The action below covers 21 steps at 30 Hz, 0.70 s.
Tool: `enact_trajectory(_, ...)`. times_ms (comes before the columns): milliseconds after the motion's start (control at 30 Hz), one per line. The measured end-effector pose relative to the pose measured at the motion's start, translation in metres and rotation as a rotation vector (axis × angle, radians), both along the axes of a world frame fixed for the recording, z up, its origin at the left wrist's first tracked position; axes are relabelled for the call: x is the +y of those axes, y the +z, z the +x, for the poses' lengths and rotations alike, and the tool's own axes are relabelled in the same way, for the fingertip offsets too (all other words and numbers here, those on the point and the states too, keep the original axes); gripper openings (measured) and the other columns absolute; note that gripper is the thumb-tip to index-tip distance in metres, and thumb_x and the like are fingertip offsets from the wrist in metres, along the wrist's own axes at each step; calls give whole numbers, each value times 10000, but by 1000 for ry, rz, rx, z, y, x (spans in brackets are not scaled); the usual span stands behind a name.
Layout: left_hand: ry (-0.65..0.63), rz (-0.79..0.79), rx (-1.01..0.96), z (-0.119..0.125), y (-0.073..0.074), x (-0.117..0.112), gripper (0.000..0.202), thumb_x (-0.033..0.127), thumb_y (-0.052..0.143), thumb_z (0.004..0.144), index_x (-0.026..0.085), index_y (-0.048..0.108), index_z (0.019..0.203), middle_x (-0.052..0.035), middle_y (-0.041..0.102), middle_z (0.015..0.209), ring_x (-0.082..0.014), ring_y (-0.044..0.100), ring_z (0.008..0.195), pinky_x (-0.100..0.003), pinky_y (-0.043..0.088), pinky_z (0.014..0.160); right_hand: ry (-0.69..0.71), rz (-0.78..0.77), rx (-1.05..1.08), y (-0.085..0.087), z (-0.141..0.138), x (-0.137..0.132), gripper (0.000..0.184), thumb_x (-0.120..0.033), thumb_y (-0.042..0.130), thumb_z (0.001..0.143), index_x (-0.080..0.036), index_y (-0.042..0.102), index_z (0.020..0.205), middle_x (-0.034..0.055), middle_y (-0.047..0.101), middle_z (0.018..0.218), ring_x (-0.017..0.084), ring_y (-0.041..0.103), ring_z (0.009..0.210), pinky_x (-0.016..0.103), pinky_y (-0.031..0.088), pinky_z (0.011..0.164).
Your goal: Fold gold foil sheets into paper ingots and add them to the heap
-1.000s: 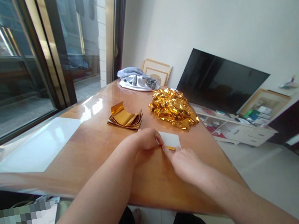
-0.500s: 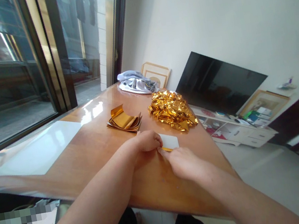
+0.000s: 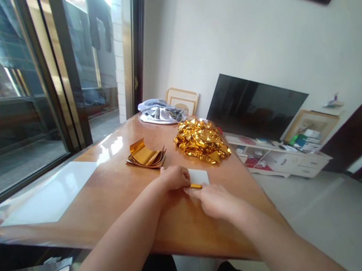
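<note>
A small white sheet with a gold underside (image 3: 198, 177) lies near the front right of the wooden table (image 3: 114, 194). My left hand (image 3: 173, 177) is curled into a pinch on its near left edge. Touching it from the right, my right hand (image 3: 213, 200) pinches the folded gold edge (image 3: 196, 186) of the same sheet. Behind them sit a stack of flat gold foil sheets (image 3: 144, 156) and a heap of crumpled gold foil (image 3: 201, 140).
A large white sheet (image 3: 52, 199) lies at the table's left. A bundle of grey cloth (image 3: 159, 111) rests at the far end. Right of the table stand a leaning black TV (image 3: 256, 106), a low white cabinet (image 3: 286, 159) and picture frames. Glass doors (image 3: 19, 89) run along the left.
The camera has tilted up, shifting everything down-left and bringing a wall clock into view. Both hands stay pinched on the small sheet; the gold edge shows a little narrower.
</note>
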<state>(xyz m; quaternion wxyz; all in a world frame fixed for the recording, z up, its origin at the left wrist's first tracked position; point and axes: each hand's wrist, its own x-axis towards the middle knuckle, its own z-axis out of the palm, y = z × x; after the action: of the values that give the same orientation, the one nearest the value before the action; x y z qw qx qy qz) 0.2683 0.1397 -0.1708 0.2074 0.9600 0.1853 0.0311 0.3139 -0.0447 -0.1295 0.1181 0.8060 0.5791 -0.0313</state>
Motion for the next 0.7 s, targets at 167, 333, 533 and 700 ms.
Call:
enact_trajectory(167,22,33,11,1,-3,1,232,438,633,736,313,757,887,-13,754,903,-236,649,867,-402,415,907,-130,281,55,-1,24,-21,421,-218,463,932,-348,609,1304,44,706,1180,228,648,1055,315,441,887)
enact_trajectory(333,40,98,37,4,0,-1,205,395,649,717,323,759,875,-29,754,918,-266,643,896,-465,405,925,-153,419,15,-26,38,-20,307,-250,537,923,-284,649,1206,69,672,1179,226,585,1104,307,430,900)
enact_trajectory(533,-42,229,-11,-2,9,-8,170,335,651,725,285,745,858,-68,722,984,-307,593,1016,-508,368,943,-92,465,12,-48,46,-10,273,-278,471,979,-278,700,1128,67,696,1097,221,588,1055,309,434,864)
enact_trajectory(700,-137,282,-62,-9,13,-14,190,245,582,772,268,736,881,-81,692,1007,-290,582,1022,-455,379,899,-49,473,19,-49,54,-11,310,-292,412,1007,-271,715,1069,66,713,1050,219,606,1000,309,427,815)
